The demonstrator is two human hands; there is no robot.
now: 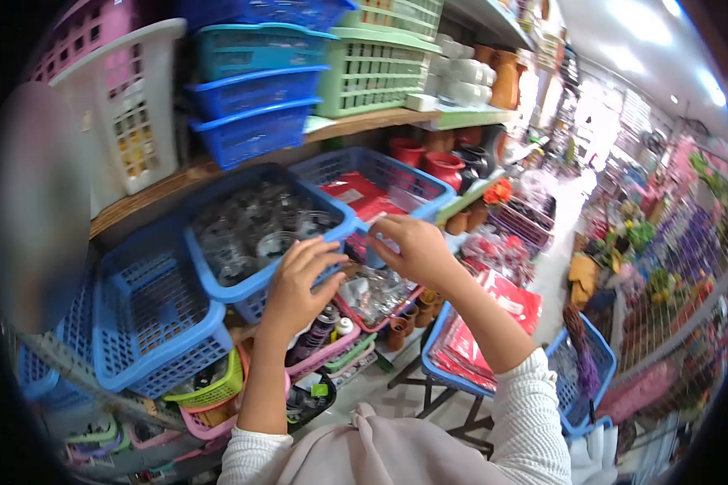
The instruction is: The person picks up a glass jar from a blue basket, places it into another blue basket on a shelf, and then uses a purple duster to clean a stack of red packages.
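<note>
My left hand (301,283) hovers at the near rim of a blue basket (239,289) filled with clear plastic pieces (259,214). Its fingers are spread and nothing shows in them. My right hand (412,249) is in front of another blue basket (441,194) that holds red plastic packets (356,196). The fingers on that side are bent, with a gap between thumb and forefinger and no object visible there. Below and between both hands is a pink-rimmed basket with clear plastic-wrapped items (376,293).
Stacked blue baskets (255,125) and a green basket (380,73) stand on the wooden shelf (372,121) above. A basket of red packets (465,343) rests on a dark stand at right. Terracotta pots (397,333) sit low; artificial flowers (623,242) line the aisle's far side.
</note>
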